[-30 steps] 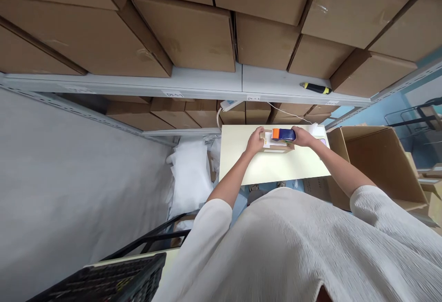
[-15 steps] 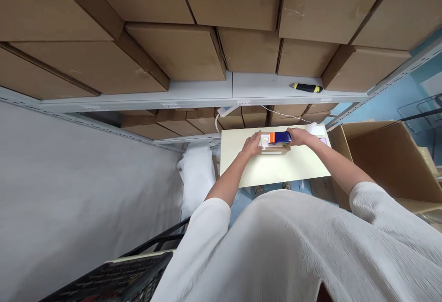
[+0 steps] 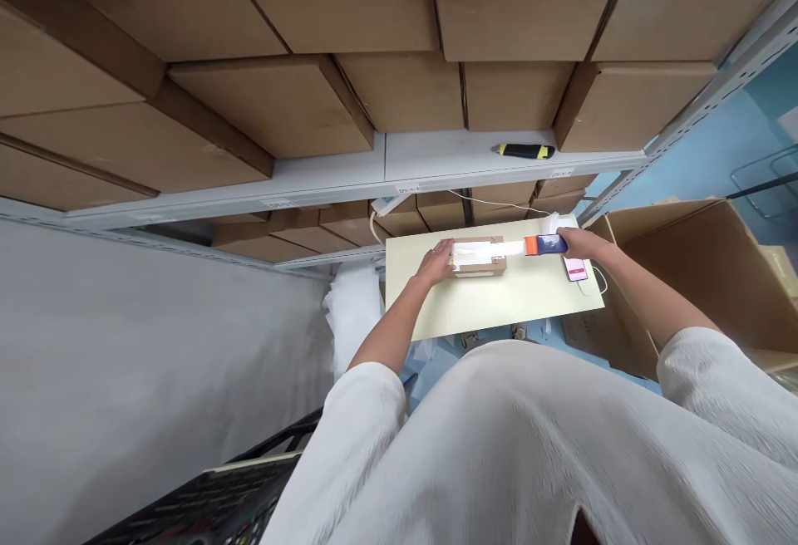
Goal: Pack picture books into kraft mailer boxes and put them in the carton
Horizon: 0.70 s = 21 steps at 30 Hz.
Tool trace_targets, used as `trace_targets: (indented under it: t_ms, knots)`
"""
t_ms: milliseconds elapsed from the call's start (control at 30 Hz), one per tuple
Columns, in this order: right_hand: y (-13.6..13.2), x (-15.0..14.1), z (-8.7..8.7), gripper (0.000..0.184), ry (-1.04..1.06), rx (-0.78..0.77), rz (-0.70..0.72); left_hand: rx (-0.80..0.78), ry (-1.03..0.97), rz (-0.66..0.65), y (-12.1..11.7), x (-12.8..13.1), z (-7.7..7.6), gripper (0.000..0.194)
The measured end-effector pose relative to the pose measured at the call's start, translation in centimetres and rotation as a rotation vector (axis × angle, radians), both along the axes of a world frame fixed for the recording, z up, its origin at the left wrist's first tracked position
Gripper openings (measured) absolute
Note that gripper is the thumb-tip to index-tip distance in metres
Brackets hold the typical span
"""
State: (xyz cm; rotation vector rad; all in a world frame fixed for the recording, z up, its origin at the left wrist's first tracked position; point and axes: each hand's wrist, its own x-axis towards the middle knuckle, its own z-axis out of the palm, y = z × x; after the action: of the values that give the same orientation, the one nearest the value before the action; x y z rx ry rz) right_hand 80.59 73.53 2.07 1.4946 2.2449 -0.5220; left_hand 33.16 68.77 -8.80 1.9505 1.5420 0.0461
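A small cardboard box (image 3: 479, 267) lies on the pale yellow tabletop (image 3: 499, 300), with white tape across its top. My left hand (image 3: 438, 261) grips the box's left end, fingers over the edge. My right hand (image 3: 577, 243) is closed around a blue and orange tape dispenser (image 3: 546, 244), off the box's right side. A strip of clear-white tape (image 3: 514, 248) stretches between box and dispenser. Just below my right hand lies a phone (image 3: 575, 270) with a lit screen and a white cable.
Shelves of cardboard cartons (image 3: 399, 88) rise behind the table. A black and yellow utility knife (image 3: 525, 151) rests on the shelf edge. A large open carton (image 3: 704, 271) stands at the right, white packing sheets (image 3: 354, 304) at the left, and a black crate (image 3: 249, 487) lower left.
My right hand has drawn the tape dispenser rightward, away from the box, pulling out a strip of tape. The phone shows more fully. The view has shifted slightly.
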Motion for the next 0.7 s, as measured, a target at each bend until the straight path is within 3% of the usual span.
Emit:
trace_targets:
  t_ms: [367,700]
  knots:
    - [0.4,-0.4,-4.5,0.046,0.035,-0.082,-0.044,-0.016,0.035,0.056,-0.4,1.3,1.6,0.095]
    - [1.2,-6.4,-6.2,0.062,-0.055,-0.113,-0.042,-0.059,0.036,0.096,-0.5,1.7,2.4,0.098]
